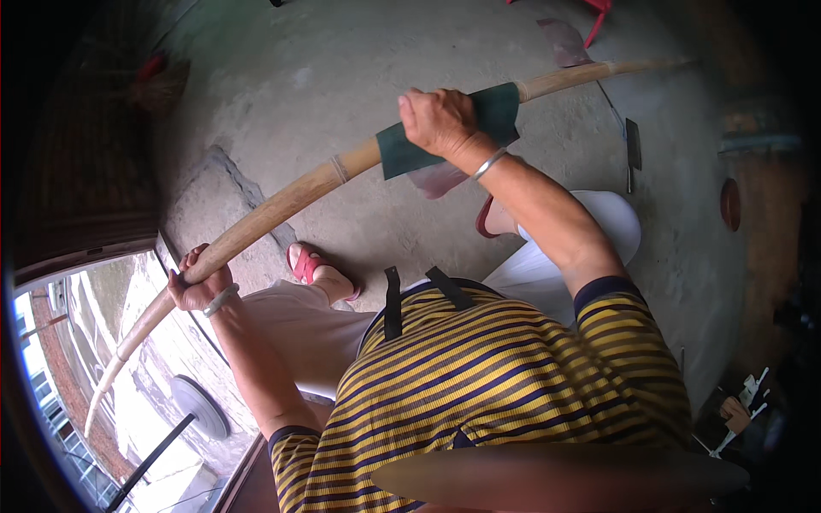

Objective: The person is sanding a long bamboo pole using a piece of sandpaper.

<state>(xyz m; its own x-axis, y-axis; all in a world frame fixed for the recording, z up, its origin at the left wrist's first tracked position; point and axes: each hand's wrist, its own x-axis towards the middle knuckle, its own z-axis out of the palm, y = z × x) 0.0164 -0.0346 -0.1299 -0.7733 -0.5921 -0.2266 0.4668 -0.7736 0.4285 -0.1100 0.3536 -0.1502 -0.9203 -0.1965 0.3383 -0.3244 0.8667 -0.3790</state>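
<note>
A long, slightly curved bamboo pole (278, 208) slants across in front of me, from the doorway at lower left to the upper right. My left hand (202, 289) is closed around it near the lower left end, the thumb on top. Farther up, a dark green sheet (499, 109), perhaps sandpaper or cloth, is folded over the pole. My right hand (440, 122) grips the pole through this sheet, fingers curled over the top. Whether the sheet goes all the way around underneath is hidden. I wear a bangle on each wrist.
A pinkish-brown sheet (438, 179) lies on the concrete floor below the green sheet, with another brownish sheet (564, 43) farther off. My feet in red sandals (306, 263) are beneath the pole. At left is a bright doorway with a round grey base (201, 407). A dark flat-ended tool (633, 144) lies at right.
</note>
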